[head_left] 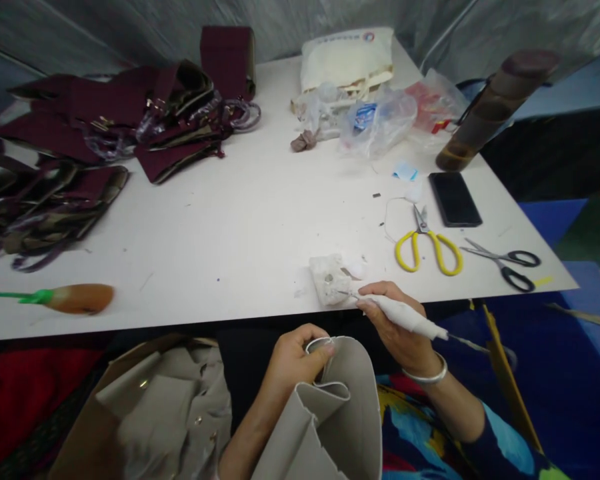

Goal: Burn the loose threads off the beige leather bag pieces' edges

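My left hand (293,357) is closed on the top edge of a grey bag piece (333,413), pinching it by a metal ring at the rim, below the table's front edge. My right hand (397,327) grips a white-wrapped tool (405,315) like a pen. Its thin tip touches a small white lump (330,278) lying at the table's front edge.
The white table (240,227) carries yellow scissors (429,247), grey-handled scissors (505,260), a black phone (454,199), plastic bags (380,120) and a cream bag (347,60). Maroon bag pieces (105,127) pile at the left. An orange-handled tool (75,298) lies front left. A carton of grey pieces (165,407) sits below.
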A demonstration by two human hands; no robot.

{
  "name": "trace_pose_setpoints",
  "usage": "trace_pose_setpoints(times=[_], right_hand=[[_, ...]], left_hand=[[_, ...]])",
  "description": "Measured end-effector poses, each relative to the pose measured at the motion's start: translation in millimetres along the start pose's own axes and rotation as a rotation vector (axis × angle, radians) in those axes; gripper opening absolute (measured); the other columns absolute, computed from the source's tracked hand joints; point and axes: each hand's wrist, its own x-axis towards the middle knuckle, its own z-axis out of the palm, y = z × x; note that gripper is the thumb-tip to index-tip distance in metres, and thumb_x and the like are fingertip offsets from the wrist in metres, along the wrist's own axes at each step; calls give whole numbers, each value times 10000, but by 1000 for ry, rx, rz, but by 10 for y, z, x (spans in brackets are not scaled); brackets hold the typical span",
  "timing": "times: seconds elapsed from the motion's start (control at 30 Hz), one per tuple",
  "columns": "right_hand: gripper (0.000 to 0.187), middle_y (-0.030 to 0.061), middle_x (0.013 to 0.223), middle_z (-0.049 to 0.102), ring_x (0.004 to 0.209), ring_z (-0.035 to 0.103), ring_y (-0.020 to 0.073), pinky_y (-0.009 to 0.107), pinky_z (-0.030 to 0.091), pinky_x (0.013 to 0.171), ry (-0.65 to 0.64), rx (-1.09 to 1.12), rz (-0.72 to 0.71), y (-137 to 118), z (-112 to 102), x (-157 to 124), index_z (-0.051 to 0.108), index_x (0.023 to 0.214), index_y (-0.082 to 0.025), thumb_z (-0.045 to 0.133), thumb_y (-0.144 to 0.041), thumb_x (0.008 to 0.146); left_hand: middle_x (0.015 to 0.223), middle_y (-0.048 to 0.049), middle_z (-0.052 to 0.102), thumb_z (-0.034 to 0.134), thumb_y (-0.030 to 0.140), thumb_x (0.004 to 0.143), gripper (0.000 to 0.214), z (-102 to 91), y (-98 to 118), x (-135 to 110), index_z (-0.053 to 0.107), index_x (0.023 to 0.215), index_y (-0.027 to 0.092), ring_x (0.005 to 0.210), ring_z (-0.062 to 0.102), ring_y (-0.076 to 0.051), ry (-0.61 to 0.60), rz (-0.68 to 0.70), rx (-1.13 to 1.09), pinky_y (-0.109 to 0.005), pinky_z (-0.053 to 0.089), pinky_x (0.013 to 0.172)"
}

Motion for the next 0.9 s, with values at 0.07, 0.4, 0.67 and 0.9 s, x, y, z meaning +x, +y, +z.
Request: trace_pose_setpoints(times=[0.07,0.4,0.67,0.9], right_hand=[[79,-14,907,718,774,672,138,267,529,766,-19,-15,-17,20,13,-4,682,1044,-248,695,-309,997],[76,15,904,735,807,714,161,276,554,757,-72,-155,-172,23,16,85,659,1045,-215,674,-280,1008],[117,50,948,744,842,718,179,299,567,778,-75,-312,-276,-20,72,152,646,1078,-206,662,-306,1018],[161,60,931,735,845,702,200,334,556,787,-140,-267,-207,-24,84,183,671,1017,-220,634,-376,1027]], left_hand=[[655,-3,642,698,361,718,221,8,-4,33,723,787,152,583,498,-140,-32,-10,26,-249,362,557],[651,20,567,590,303,788,149,-16,14,15,661,771,173,614,478,-138,-12,115,32,-246,369,578],[677,-18,638,670,350,739,216,-110,37,-18,739,791,151,632,524,-155,14,16,-93,-252,410,586],[704,-19,690,686,330,749,218,-121,46,-67,770,837,149,632,553,-150,-15,1,-80,-246,419,594]])
